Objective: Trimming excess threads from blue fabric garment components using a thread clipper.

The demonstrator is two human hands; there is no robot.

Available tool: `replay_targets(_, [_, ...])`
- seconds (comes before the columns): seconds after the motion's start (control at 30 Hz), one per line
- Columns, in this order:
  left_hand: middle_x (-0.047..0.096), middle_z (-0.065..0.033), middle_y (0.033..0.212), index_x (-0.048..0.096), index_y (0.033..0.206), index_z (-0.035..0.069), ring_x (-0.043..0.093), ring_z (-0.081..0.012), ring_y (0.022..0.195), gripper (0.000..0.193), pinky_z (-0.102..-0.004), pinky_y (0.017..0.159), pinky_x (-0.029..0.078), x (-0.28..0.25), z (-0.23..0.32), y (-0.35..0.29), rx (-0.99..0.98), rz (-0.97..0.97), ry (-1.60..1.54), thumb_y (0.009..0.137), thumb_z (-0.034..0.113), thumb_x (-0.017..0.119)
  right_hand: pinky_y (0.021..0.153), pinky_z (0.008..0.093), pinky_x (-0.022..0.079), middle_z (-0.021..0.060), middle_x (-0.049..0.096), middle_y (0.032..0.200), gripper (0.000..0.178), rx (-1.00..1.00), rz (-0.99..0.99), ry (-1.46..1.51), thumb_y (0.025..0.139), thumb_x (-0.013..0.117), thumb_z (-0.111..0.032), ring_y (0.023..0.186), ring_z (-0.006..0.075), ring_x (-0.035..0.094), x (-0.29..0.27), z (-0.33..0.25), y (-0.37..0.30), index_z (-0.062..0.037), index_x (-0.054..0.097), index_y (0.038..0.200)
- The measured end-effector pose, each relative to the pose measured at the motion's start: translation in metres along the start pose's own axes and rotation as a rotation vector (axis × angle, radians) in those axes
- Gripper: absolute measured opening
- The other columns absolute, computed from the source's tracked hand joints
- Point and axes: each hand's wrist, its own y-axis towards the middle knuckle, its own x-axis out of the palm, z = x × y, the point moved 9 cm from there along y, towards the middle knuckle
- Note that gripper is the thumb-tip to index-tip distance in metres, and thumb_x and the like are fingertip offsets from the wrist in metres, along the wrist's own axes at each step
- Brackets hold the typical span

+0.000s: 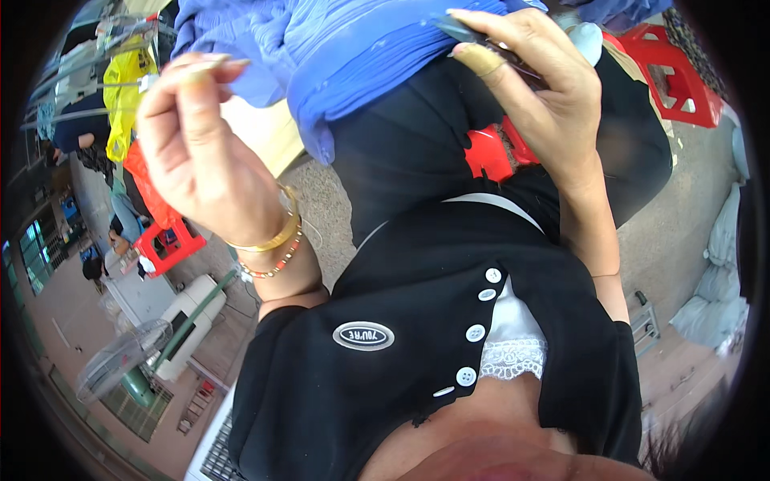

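Over my lap and beyond it spreads blue pleated fabric (361, 68), with small pale specks along its folds. My right hand (545, 88) is closed around dark thread snips (459, 30), whose pointed blades stick out past the fingers just above the cloth. A tan strip of tape (480, 59) wraps a digit of that hand. My left hand (204, 152) is raised left of the fabric, thumb and fingers pinched together. Whatever the pinch holds, if anything, is too small to make out. A gold bangle (277, 236) and a beaded bracelet circle that wrist.
Red plastic stools stand at the far right (674, 76) and at left (170, 244). A yellow bag (128, 96) hangs by metal rails on the left. Farther left is a standing fan (132, 369). Pale bundled cloth (714, 280) lies along the right. Other people are in the left background.
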Motion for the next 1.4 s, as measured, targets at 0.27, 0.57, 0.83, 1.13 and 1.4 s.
replay_targets(0.27, [0.064, -0.0053, 0.097, 0.067, 0.092, 0.0, 0.057, -0.0119, 0.089, 0.006, -0.0249, 0.076, 0.043, -0.005, -0.005, -0.02, -0.024, -0.176, 0.346, 0.087, 0.003, 0.067, 0.067, 0.0198, 0.04, 0.0024, 0.059, 0.085, 0.036, -0.054, -0.039, 0.039, 0.078, 0.076, -0.001, 0.076, 0.009, 0.052, 0.01, -0.014, 0.004, 0.0003, 0.069, 0.113])
replay_targets(0.57, [0.063, -0.0014, 0.097, 0.062, 0.111, 0.001, 0.056, -0.0071, 0.089, 0.026, -0.0207, 0.076, 0.039, -0.018, -0.049, -0.057, -0.53, -0.27, 0.142, 0.099, 0.022, 0.054, 0.058, 0.0231, 0.039, 0.0037, 0.056, 0.075, 0.034, 0.126, -0.082, 0.013, 0.074, 0.078, 0.001, 0.065, 0.0113, 0.05, 0.021, -0.033, 0.017, 0.0009, 0.07, 0.107])
replay_targets(0.83, [0.062, 0.0005, 0.093, 0.062, 0.104, 0.003, 0.056, -0.0043, 0.081, 0.021, -0.0164, 0.073, 0.044, -0.001, -0.049, -0.056, -0.665, -0.164, -0.118, 0.087, 0.011, 0.072, 0.065, 0.0202, 0.041, 0.0032, 0.06, 0.083, 0.039, -0.12, -0.151, 0.005, 0.075, 0.079, -0.001, 0.074, 0.0098, 0.055, 0.033, -0.032, 0.012, -0.0026, 0.07, 0.113])
replay_targets(1.13, [0.062, 0.0005, 0.088, 0.062, 0.092, 0.004, 0.054, -0.0023, 0.076, 0.015, -0.0155, 0.068, 0.041, 0.013, -0.034, -0.039, -0.565, -0.182, -0.127, 0.083, 0.005, 0.074, 0.059, 0.0247, 0.045, 0.0039, 0.059, 0.08, 0.04, -0.156, -0.118, 0.026, 0.072, 0.081, -0.008, 0.068, 0.0134, 0.057, 0.032, -0.023, 0.007, -0.0096, 0.072, 0.11])
replay_targets(1.4, [0.058, 0.0008, 0.089, 0.06, 0.097, 0.005, 0.051, -0.0053, 0.082, 0.011, -0.021, 0.075, 0.038, 0.002, -0.046, -0.042, -0.608, -0.172, -0.215, 0.089, 0.009, 0.066, 0.058, 0.0259, 0.044, 0.0037, 0.058, 0.079, 0.041, -0.216, -0.136, 0.04, 0.07, 0.081, -0.007, 0.068, 0.0145, 0.055, 0.035, -0.033, 0.008, -0.0104, 0.073, 0.11])
